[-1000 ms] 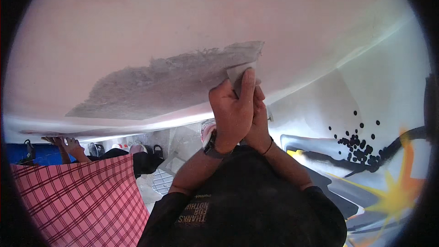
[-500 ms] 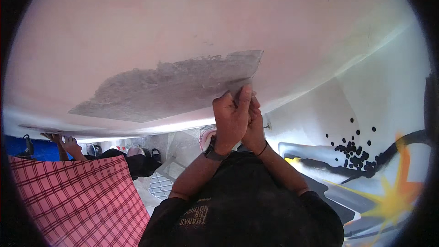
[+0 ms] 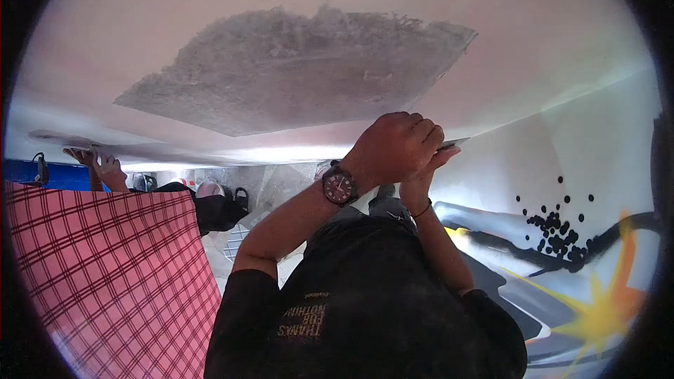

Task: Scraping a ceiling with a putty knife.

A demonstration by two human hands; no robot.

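Nearest you is your black shirt [image 3: 365,309], then the watch [image 3: 340,186] on your left wrist. Your left hand [image 3: 400,142] is curled with its back to the view, so I can't tell what its fingers grip. Your right hand [image 3: 419,181] is mostly hidden behind it, with fingertips reaching right; how tightly it closes, I can't tell. A thin flat grey piece [image 3: 455,143] sticks out between the two, against those fingertips.

Because your hands cross so closely, a slip of that piece could nick a finger, and a tilted edge might gouge the surface.

Beyond, the grey patch [image 3: 295,70] has a ragged upper edge and straighter lower and right edges; your left knuckles overlap its lower edge in view. Pale pink wall [image 3: 533,42] spreads above and right of it, giving room upward. The painted side wall [image 3: 491,154] limits you rightward; leftward, mind the pink checked cloth [image 3: 112,260] and a co-worker's hands [image 3: 109,168].
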